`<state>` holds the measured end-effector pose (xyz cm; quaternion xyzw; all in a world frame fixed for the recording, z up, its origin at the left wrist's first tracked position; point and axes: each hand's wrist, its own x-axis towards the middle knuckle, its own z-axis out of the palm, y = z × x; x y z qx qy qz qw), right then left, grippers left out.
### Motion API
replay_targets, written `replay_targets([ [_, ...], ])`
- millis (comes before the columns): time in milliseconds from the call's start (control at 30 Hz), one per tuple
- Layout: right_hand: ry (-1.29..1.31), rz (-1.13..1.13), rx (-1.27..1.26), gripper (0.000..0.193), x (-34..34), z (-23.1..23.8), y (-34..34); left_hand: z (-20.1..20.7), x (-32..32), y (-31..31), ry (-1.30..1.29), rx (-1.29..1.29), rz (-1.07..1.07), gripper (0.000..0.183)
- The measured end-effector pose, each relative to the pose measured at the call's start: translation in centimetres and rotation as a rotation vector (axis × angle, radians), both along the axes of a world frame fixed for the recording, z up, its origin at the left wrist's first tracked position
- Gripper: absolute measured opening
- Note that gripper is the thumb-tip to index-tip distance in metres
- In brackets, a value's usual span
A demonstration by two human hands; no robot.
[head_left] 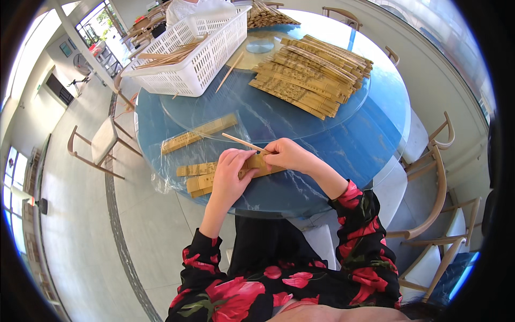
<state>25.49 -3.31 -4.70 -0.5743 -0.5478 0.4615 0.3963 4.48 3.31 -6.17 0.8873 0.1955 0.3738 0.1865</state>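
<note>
A thin wooden chopstick [240, 140] slants from upper left into the pinched fingers of my right hand [289, 154]. My left hand [232, 170] is closed with thumb and fingertips on a flat gold paper sleeve [268, 169], close to the chopstick. Whether the stick's lower end is inside the sleeve is hidden by my fingers. More gold sleeves [197, 184] lie on the table, partly under my left hand. Farther back, a gold printed strip [199, 134] lies with clear plastic film [163, 180] about it.
A white slatted basket [201, 70] holding several chopsticks [174, 55] stands at the back left of the round blue glass table [316, 185]. One loose chopstick [229, 72] lies beside it. A large heap of gold sleeves [314, 75] is at the back right. Wooden chairs [104, 140] surround the table.
</note>
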Motion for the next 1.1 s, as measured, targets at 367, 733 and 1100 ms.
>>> replay_targets([
  [367, 0.002, 0.052, -0.059, 0.022, -0.2, 0.0, -0.1, -0.4, -0.3, -0.2, 0.007, 0.001, -0.05, 0.044],
  [733, -0.454, -0.019, 0.088, 0.031, -1.0, 0.6, -0.5, -0.8, 0.0, -0.5, 0.032, 0.123, -0.003, 0.041],
  [1100, -0.511, -0.069, 0.297, 0.024, -1.7, 0.6, -1.0, -0.6, 0.0, -0.9, 0.039, -0.042, 0.003, 0.04],
])
